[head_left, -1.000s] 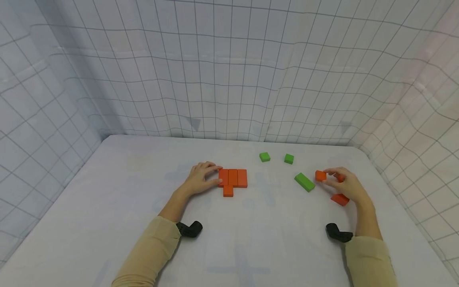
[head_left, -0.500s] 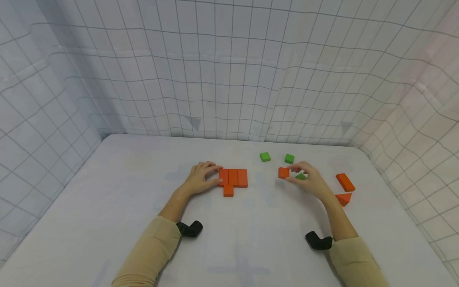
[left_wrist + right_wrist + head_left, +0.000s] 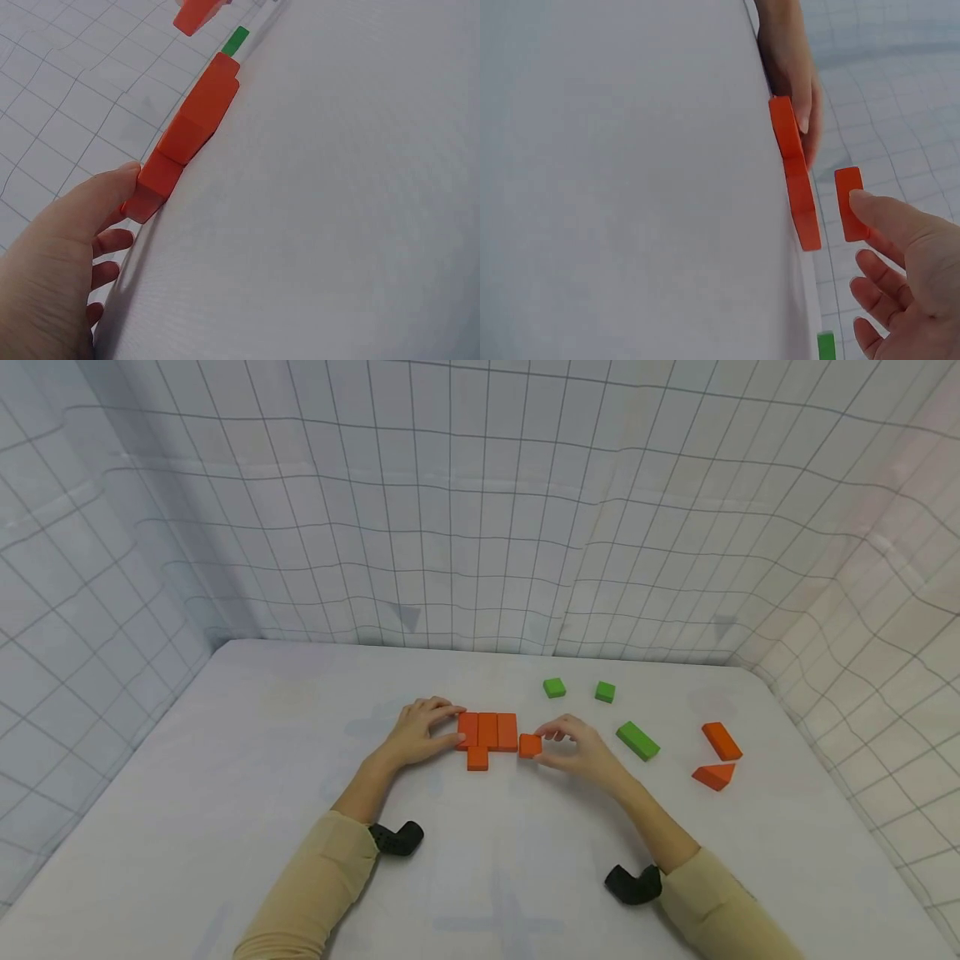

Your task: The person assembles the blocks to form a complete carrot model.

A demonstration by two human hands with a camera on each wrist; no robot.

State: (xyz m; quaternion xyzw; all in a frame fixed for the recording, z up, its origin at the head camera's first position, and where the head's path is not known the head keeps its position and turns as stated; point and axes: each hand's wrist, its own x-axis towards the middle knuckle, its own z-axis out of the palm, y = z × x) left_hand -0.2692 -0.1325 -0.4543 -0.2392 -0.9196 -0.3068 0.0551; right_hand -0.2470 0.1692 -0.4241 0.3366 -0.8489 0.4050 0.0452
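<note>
Three upright-lying orange rectangular blocks [image 3: 487,731] lie side by side, with a small orange square block [image 3: 477,758] against their near side. My left hand [image 3: 420,732] holds the leftmost block [image 3: 467,729], thumb at its near end and a finger at its far end. In the left wrist view that thumb [image 3: 124,184] touches the orange side. Just right of the group, my right hand [image 3: 581,750] pinches another small orange block [image 3: 530,746] between thumb and finger. The right wrist view shows this block [image 3: 849,202] held above the table, apart from the group.
Two small green blocks [image 3: 554,688] [image 3: 605,692] sit at the back of the white table [image 3: 300,860]. A longer green block [image 3: 638,741] lies right of my right hand. Farther right are an orange rectangular block [image 3: 722,741] and an orange triangular block [image 3: 715,776]. Gridded white curtains [image 3: 480,527] surround the table.
My right hand has carried the small orange block leftward from the right side of the table to beside the orange group. My left hand has stayed in place.
</note>
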